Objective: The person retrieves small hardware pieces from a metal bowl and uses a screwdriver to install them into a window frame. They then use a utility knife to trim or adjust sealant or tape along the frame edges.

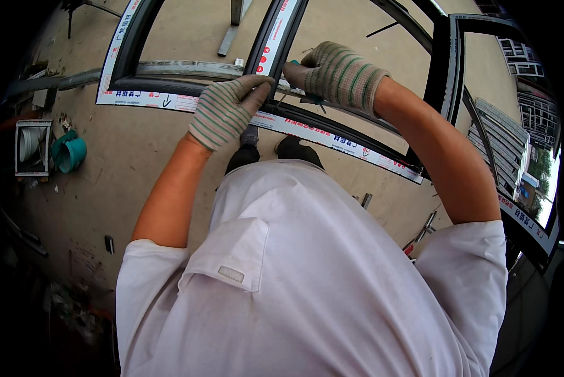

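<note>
Left hand pinches the lower end of the middle bar, seemingly to steady the black frame before the person, while the right hand curls around a mostly hidden teal object.

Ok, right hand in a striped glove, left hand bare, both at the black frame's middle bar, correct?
Not quite: the head view shows the left hand in a striped glove too, not bare. The right hand is gloved as you said, and both are at the middle bar of the black frame.
</note>
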Demonstrator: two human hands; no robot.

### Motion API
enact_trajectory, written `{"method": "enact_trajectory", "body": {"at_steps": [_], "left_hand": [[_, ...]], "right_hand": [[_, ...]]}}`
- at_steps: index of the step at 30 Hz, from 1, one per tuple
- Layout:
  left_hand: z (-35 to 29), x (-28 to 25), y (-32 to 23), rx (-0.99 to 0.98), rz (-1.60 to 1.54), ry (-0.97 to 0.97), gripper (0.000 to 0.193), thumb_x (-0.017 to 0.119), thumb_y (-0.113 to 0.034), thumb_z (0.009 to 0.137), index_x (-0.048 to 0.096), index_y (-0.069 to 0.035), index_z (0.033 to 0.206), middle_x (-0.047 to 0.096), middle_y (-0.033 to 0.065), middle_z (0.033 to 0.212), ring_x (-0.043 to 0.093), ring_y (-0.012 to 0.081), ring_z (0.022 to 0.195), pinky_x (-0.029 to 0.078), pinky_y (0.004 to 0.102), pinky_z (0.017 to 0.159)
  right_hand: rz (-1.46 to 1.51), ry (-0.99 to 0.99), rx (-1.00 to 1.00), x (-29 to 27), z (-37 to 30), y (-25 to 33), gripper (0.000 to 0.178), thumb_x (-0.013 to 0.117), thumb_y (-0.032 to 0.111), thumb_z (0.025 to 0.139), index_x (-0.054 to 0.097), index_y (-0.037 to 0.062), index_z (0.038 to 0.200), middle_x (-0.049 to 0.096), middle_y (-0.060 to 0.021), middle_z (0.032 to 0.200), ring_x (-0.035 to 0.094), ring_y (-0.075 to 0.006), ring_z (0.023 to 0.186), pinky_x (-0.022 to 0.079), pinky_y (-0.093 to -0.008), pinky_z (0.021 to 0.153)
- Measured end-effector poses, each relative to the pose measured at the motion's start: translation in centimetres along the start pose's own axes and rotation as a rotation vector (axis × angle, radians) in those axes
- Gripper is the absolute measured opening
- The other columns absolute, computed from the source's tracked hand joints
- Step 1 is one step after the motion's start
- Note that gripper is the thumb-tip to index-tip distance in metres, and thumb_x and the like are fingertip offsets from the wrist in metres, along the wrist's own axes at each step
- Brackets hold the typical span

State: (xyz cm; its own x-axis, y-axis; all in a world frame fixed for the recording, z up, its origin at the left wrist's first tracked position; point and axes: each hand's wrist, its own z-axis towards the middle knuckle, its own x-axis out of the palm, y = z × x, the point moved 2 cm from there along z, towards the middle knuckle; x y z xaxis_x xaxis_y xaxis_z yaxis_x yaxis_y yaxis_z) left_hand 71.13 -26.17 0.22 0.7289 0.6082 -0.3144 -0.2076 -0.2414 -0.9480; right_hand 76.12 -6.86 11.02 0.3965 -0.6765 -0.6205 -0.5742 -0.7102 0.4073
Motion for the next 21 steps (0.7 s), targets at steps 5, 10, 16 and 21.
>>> {"method": "enact_trajectory", "body": {"at_steps": [5,10,16,21], "left_hand": [[0.2,0.2,-0.4,0.019,0.057,0.024,0.027,0.069,-0.022,0.099,0.074,-0.004,0.118,0.076,0.0113,0.087,0.070,0.0162,0.075,0.056,0.0304,0.073],[0.5,0.5,-1.1,-0.069,0.175,0.124,0.026,0.068,-0.017,0.100,0.073,-0.002,0.119,0.077,0.0105,0.092,0.069,0.0129,0.079,0.056,0.0290,0.076],[0.8,0.9,-1.6,-0.064,0.216,0.149,0.029,0.068,-0.031,0.099,0.076,-0.010,0.116,0.077,0.0135,0.096,0.074,0.0231,0.085,0.058,0.0335,0.078],[-0.4,1.3,-1.5,-0.056,0.372,0.193,0.030,0.071,-0.034,0.097,0.076,-0.011,0.115,0.076,0.0146,0.092,0.074,0.0277,0.083,0.058,0.0354,0.078]], "right_hand": [[0.035,-0.069,-0.026,0.8,0.0,-0.8,0.055,0.060,0.054,0.086,0.074,0.0011,0.083,0.065,-0.0135,0.067,0.063,-0.0275,0.063,0.053,-0.0413,0.067],[0.030,-0.100,0.002,0.8,0.2,-1.0,0.052,0.057,0.050,0.086,0.075,0.0014,0.084,0.069,-0.0161,0.074,0.067,-0.0311,0.071,0.053,-0.0431,0.072],[0.142,-0.105,-0.044,0.2,-1.2,-0.3,0.049,0.053,0.044,0.089,0.075,0.0008,0.082,0.071,-0.0212,0.078,0.069,-0.0359,0.077,0.054,-0.0459,0.077],[0.112,-0.108,-0.108,0.7,-1.4,-0.5,0.051,0.049,0.043,0.090,0.076,0.0001,0.084,0.069,-0.0246,0.078,0.067,-0.0394,0.077,0.054,-0.0463,0.076]]}}
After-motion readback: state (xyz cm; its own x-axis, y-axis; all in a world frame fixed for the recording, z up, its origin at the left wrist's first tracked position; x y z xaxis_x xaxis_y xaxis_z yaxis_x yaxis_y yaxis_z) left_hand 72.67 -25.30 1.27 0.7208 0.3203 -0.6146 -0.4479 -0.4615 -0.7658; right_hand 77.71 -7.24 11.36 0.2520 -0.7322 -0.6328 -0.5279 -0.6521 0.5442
